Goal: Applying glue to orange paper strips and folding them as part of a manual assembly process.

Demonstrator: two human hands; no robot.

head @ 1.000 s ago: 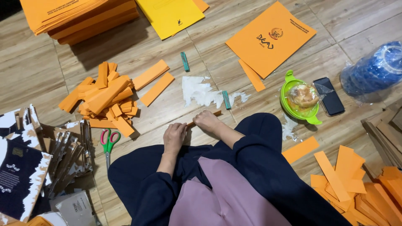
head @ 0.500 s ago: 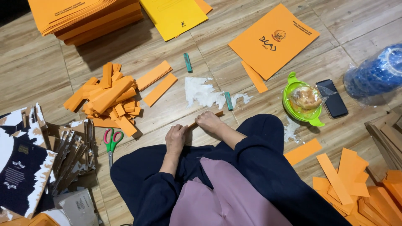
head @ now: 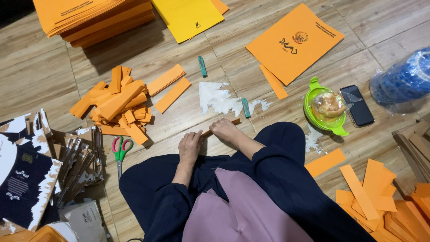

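Observation:
I sit on a wooden floor with both hands close together in front of my knees. My left hand (head: 190, 146) and my right hand (head: 225, 129) press and grip a narrow orange paper strip (head: 233, 122) lying on the floor; only its right end shows past my fingers. A pile of cut orange strips (head: 118, 105) lies to the upper left of my hands. White torn paper backing (head: 215, 97) and a small teal stick (head: 246, 107) lie just beyond my hands.
Scissors with red and green handles (head: 120, 148) lie left. Stacks of orange covers (head: 89, 18), a yellow cover (head: 188, 15) and an orange printed cover (head: 293, 42) lie farther away. A green bowl (head: 313, 85), black phone (head: 357, 105), blue wrapped roll (head: 401, 80) sit right.
My hands stay on the strip with almost no movement. The view has shifted slightly.

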